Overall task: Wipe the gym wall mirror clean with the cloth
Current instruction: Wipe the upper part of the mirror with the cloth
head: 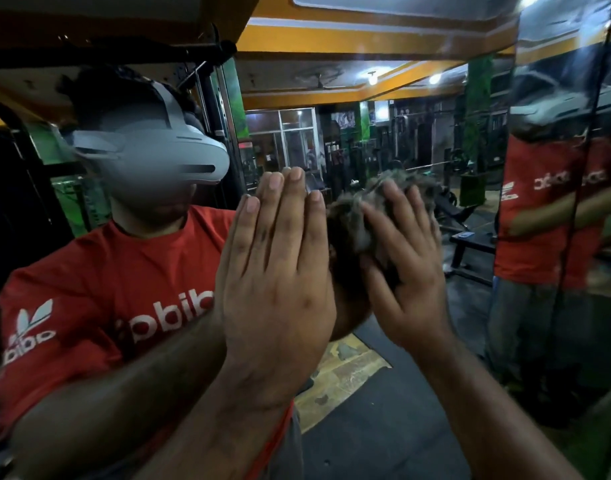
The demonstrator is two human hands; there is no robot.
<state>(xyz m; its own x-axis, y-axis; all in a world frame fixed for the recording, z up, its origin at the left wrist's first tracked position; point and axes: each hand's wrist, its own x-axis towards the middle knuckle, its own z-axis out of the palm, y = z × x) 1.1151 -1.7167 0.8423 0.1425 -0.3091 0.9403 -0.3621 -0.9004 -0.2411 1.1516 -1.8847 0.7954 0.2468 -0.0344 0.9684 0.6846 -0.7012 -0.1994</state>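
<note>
- Gym surroundings show only as a reflection: orange ceiling beams, ceiling lights, racks of equipment, a dark bench and a dim floor fill the wall mirror (383,140) ahead.
- A second mirror panel (556,202) stands at an angle on the right, meeting the first at a vertical edge.
- Left hand (276,268) lies flat against the glass near the middle of the view, fingers straight and close together, pointing up; its grip is released and holds nothing.
- Right hand (408,265) is just beside it to the right, fingers spread and mostly straight, pressing a shaggy grey-brown cloth (366,216) onto the mirror.
- This cloth is bunched between the right palm and the glass, with tufts showing above the fingertips and to the left of the hand.
- Both forearms rise from the bottom of the view toward the glass.
- Reflected on the left is the person in a red T-shirt (100,271) with white lettering, wearing a grey headset (151,150).
- Red shirt shows again, doubled, in the angled panel.
</note>
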